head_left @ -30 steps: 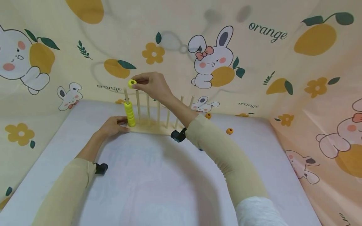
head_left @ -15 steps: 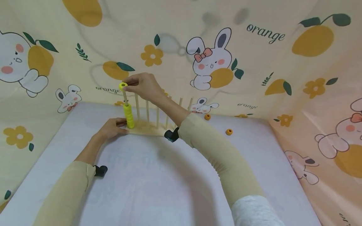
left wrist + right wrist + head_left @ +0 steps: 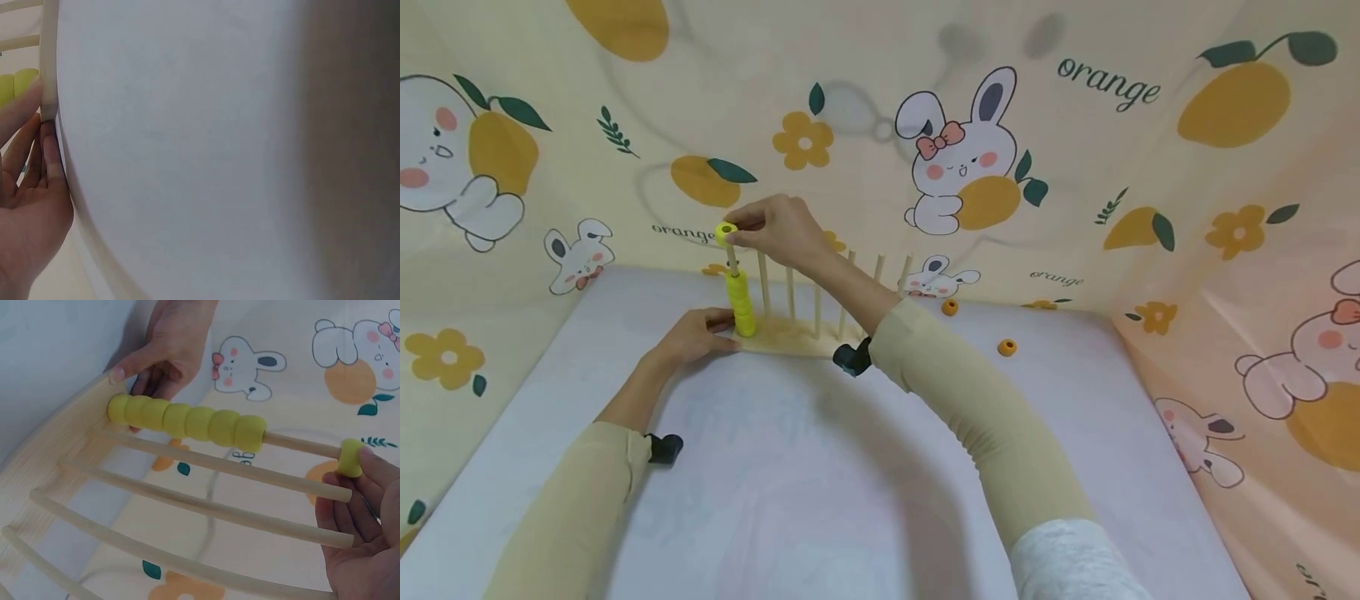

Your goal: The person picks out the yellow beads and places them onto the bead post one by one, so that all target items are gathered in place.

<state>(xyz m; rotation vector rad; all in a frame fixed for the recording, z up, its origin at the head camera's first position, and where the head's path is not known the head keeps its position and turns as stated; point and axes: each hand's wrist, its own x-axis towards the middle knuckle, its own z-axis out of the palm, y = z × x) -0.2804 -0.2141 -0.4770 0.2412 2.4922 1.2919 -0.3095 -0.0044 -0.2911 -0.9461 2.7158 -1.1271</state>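
A yellow bead (image 3: 726, 234) is pinched between the thumb and fingers of my right hand (image 3: 781, 229). It sits at the tip of the leftmost wooden peg, and in the right wrist view the peg's end meets the held bead (image 3: 350, 458). Lower on that peg is a stack of several yellow beads (image 3: 187, 420), with bare peg between stack and held bead. My left hand (image 3: 694, 335) grips the left end of the pegged wooden base (image 3: 793, 340). In the left wrist view, its thumb and fingers lie around the end of the base (image 3: 49, 94).
Several bare wooden pegs (image 3: 790, 292) rise from the base to the right of the stack. Two orange beads (image 3: 1007, 347) lie on the white tabletop (image 3: 760, 467) at the right. A printed cloth (image 3: 850, 192) stands behind and at the sides.
My right hand has carried the yellow bead left and slightly down, from beside the leftmost peg onto its tip. My left hand keeps its grip on the base.
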